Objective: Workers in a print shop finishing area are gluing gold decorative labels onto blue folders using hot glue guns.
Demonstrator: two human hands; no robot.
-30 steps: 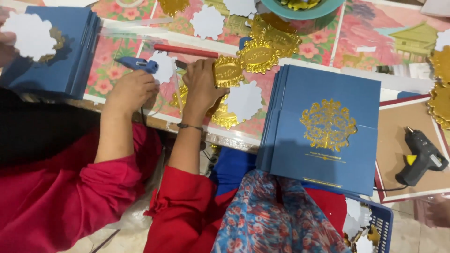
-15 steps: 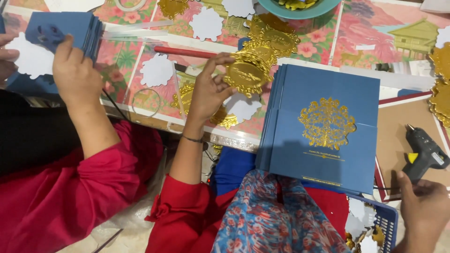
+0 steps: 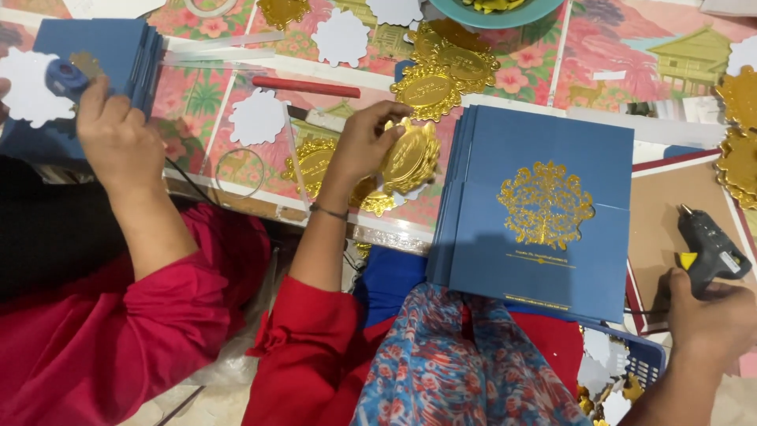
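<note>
2 hands busy. L hand (image 3: 118, 138), wrist bent back, is closed round a small blue glue gun (image 3: 65, 77) over the far-left blue card stack (image 3: 110, 43). R hand (image 3: 367, 146), arm stretched fwd, pinches a gold emblem (image 3: 412, 156) tilted just above the table. Prob. gluing step; next needs nozzle and emblem brought together. Another person's hand (image 3: 710, 319) touches a black glue gun (image 3: 710, 248).

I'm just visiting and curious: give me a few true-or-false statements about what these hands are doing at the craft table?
1. The right hand holds a gold ornament. True.
2. The left hand holds a red stick. False: it holds a blue glue gun; the red stick lies on the table.
3. The stack of blue covers bears a gold emblem. True.
4. The black glue gun lies untouched. False: another person's hand grips it.
</note>
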